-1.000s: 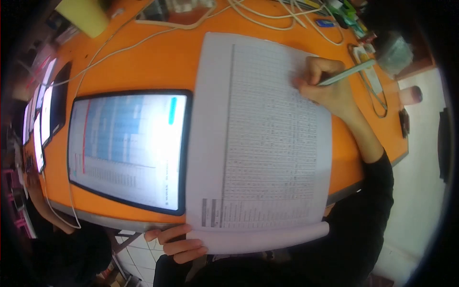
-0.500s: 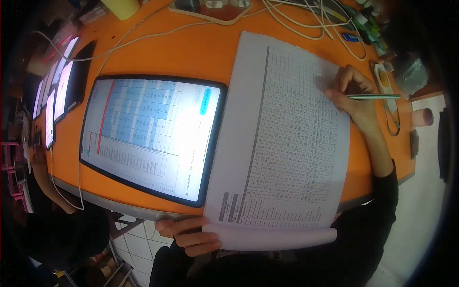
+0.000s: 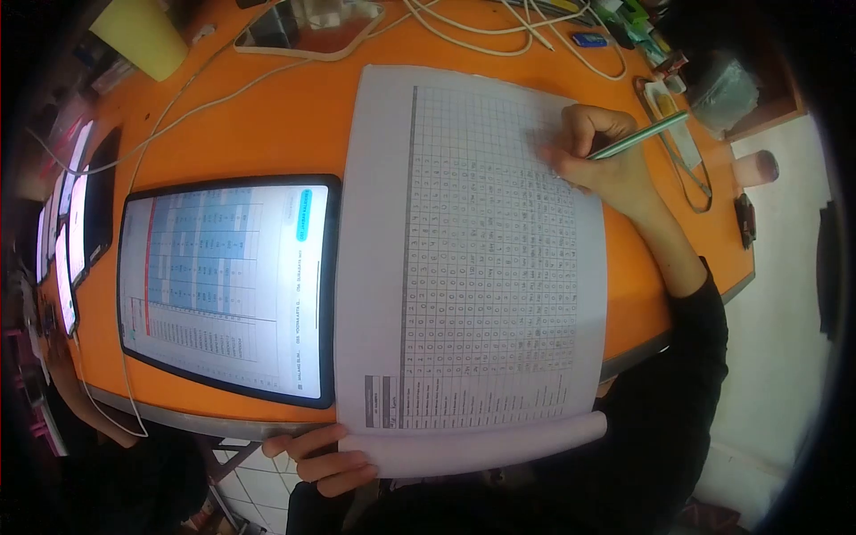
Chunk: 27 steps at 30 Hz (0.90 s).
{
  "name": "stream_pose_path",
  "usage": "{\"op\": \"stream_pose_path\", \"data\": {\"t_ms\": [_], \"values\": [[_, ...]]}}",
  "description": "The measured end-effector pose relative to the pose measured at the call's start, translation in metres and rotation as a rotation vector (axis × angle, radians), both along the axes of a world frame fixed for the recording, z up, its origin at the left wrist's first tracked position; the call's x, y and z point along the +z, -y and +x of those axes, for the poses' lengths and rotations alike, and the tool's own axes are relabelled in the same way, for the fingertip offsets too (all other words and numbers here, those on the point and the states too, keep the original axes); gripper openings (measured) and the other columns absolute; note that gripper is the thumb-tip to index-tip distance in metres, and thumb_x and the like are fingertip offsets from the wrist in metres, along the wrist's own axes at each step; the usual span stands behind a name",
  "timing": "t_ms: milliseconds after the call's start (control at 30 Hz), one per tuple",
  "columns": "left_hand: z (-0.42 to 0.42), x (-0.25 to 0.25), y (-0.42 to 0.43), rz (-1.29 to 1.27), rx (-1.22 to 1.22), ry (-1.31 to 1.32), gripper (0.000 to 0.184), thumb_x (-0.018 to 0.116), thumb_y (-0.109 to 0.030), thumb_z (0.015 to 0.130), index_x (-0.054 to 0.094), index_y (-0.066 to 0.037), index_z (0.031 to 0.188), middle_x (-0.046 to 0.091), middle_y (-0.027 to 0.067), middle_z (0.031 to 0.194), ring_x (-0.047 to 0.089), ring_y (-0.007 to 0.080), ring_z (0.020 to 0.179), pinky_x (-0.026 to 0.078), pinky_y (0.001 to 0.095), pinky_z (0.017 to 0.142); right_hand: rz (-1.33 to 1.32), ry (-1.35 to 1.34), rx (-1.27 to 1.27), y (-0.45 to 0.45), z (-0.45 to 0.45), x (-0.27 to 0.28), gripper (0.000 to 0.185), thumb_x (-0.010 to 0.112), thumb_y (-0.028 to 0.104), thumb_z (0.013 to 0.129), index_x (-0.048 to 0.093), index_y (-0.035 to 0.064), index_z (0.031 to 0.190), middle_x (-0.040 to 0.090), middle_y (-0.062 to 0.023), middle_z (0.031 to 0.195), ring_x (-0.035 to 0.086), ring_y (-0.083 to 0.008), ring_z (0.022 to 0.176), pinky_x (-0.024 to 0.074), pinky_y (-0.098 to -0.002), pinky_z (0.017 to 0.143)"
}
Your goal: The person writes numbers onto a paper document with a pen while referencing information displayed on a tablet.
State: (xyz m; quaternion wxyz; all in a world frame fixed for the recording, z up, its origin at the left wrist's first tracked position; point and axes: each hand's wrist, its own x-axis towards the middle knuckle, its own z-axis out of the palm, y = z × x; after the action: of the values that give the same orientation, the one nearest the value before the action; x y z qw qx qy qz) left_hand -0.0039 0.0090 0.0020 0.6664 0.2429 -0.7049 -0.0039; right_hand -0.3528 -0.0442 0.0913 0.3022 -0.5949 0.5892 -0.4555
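A large sheet of paper (image 3: pixel 374 223) with a printed grid and handwritten entries lies on the orange table (image 3: pixel 241 116). Its near edge is rolled up. My left hand (image 3: pixel 325 459) grips the roll's left end at the table's edge. In my right hand (image 3: pixel 606 160) is a light green pen (image 3: pixel 640 135), with the fingers resting over the upper right of the grid; the pen's tip is hidden. Left of the paper, a tablet (image 3: pixel 227 285) shows a spreadsheet with blue cells and a red line.
At the far left are several lit phones (image 3: pixel 82 196) and a co-worker's arm (image 3: pixel 85 392). White cables (image 3: pixel 481 49) run across the back. A yellow cup (image 3: pixel 141 37) stands at the back left, a clear plastic bag (image 3: pixel 727 96) at the back right.
The view shifted right, then back left. The pen tilted flatter half a second ago and now slants up again. My left hand has kept its hold on the paper.
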Motion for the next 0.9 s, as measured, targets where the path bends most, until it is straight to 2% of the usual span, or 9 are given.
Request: {"op": "stream_pose_path", "data": {"t_ms": [200, 400, 533, 633, 700, 733, 800, 867, 900], "values": [[-0.003, -0.005, 0.003, -0.049, -0.030, -0.061, 0.030, 0.059, -0.054, 0.071, 0.045, -0.029, 0.077, 0.051, -0.0112, 0.077, 0.050, 0.0005, 0.083, 0.009, 0.0325, 0.105, 0.039, -0.004, -0.032, 0.001, 0.004, 0.000, 0.038, 0.066, -0.003, 0.067, 0.034, 0.0099, 0.052, 0.045, 0.0016, 0.043, 0.042, -0.0026, 0.037, 0.0305, -0.0165, 0.036], [0.002, -0.003, 0.006, -0.080, -0.072, 0.006, 0.029, 0.061, -0.052, 0.070, 0.046, -0.028, 0.078, 0.052, -0.0105, 0.078, 0.051, 0.0010, 0.083, 0.012, 0.0324, 0.103, -0.008, -0.046, -0.002, 0.001, 0.003, -0.001, 0.040, 0.066, -0.003, 0.066, 0.031, 0.0083, 0.051, 0.043, 0.0020, 0.048, 0.045, -0.0031, 0.039, 0.0313, -0.0173, 0.035], [0.002, -0.001, 0.007, -0.083, -0.075, 0.020, 0.029, 0.061, -0.052, 0.070, 0.046, -0.029, 0.078, 0.053, -0.0108, 0.078, 0.051, 0.0009, 0.084, 0.012, 0.0322, 0.103, 0.006, -0.031, -0.010, 0.001, 0.003, -0.003, 0.037, 0.062, -0.009, 0.067, 0.032, 0.0087, 0.054, 0.041, 0.0013, 0.051, 0.039, -0.0030, 0.038, 0.0290, -0.0173, 0.034], [0.002, 0.000, 0.003, -0.049, -0.012, 0.003, 0.027, 0.057, -0.054, 0.073, 0.047, -0.029, 0.077, 0.053, -0.0128, 0.078, 0.050, -0.0001, 0.082, 0.012, 0.0314, 0.103, 0.016, -0.041, -0.014, 0.000, 0.004, 0.001, 0.038, 0.063, -0.007, 0.067, 0.031, 0.0086, 0.053, 0.042, 0.0015, 0.050, 0.042, -0.0030, 0.038, 0.0299, -0.0173, 0.034], [0.016, -0.001, -0.004, 0.049, -0.119, 0.091, 0.028, 0.050, -0.057, 0.076, 0.046, -0.029, 0.076, 0.052, -0.0151, 0.079, 0.050, -0.0008, 0.080, 0.014, 0.0308, 0.103, 0.018, -0.033, 0.018, 0.001, 0.004, 0.002, 0.039, 0.064, -0.006, 0.067, 0.031, 0.0084, 0.052, 0.042, 0.0018, 0.049, 0.044, -0.0030, 0.039, 0.0311, -0.0174, 0.035], [0.016, -0.001, -0.001, 0.045, -0.085, 0.105, 0.028, 0.050, -0.057, 0.076, 0.046, -0.029, 0.076, 0.052, -0.0151, 0.079, 0.050, -0.0008, 0.080, 0.014, 0.0308, 0.103, 0.026, -0.030, 0.017, 0.001, 0.002, 0.001, 0.039, 0.064, -0.006, 0.067, 0.031, 0.0089, 0.053, 0.042, 0.0017, 0.050, 0.044, -0.0032, 0.039, 0.0312, -0.0175, 0.034], [0.009, -0.006, 0.007, -0.096, -0.104, 0.035, 0.032, 0.044, -0.060, 0.078, 0.046, -0.028, 0.074, 0.053, -0.0173, 0.080, 0.051, -0.0005, 0.078, 0.016, 0.0309, 0.103, 0.023, -0.015, 0.051, 0.002, 0.002, 0.000, 0.038, 0.064, -0.006, 0.068, 0.032, 0.0093, 0.053, 0.043, 0.0016, 0.050, 0.045, -0.0034, 0.040, 0.0313, -0.0176, 0.034], [0.014, -0.007, 0.004, -0.038, -0.059, 0.054, 0.031, 0.049, -0.058, 0.076, 0.047, -0.028, 0.079, 0.053, -0.0164, 0.084, 0.052, -0.0003, 0.081, 0.018, 0.0316, 0.102, -0.012, 0.051, -0.018, 0.001, 0.005, 0.001, 0.036, 0.065, -0.005, 0.069, 0.035, 0.0096, 0.056, 0.043, 0.0013, 0.053, 0.044, -0.0035, 0.042, 0.0324, -0.0172, 0.035], [0.017, -0.006, 0.015, -0.149, -0.083, 0.128, 0.031, 0.052, -0.057, 0.075, 0.047, -0.028, 0.083, 0.053, -0.0156, 0.086, 0.053, -0.0007, 0.084, 0.018, 0.0318, 0.103, -0.015, 0.056, -0.004, 0.001, 0.007, 0.002, 0.036, 0.065, -0.005, 0.069, 0.035, 0.0096, 0.056, 0.043, 0.0013, 0.053, 0.044, -0.0035, 0.042, 0.0324, -0.0172, 0.035]]}}
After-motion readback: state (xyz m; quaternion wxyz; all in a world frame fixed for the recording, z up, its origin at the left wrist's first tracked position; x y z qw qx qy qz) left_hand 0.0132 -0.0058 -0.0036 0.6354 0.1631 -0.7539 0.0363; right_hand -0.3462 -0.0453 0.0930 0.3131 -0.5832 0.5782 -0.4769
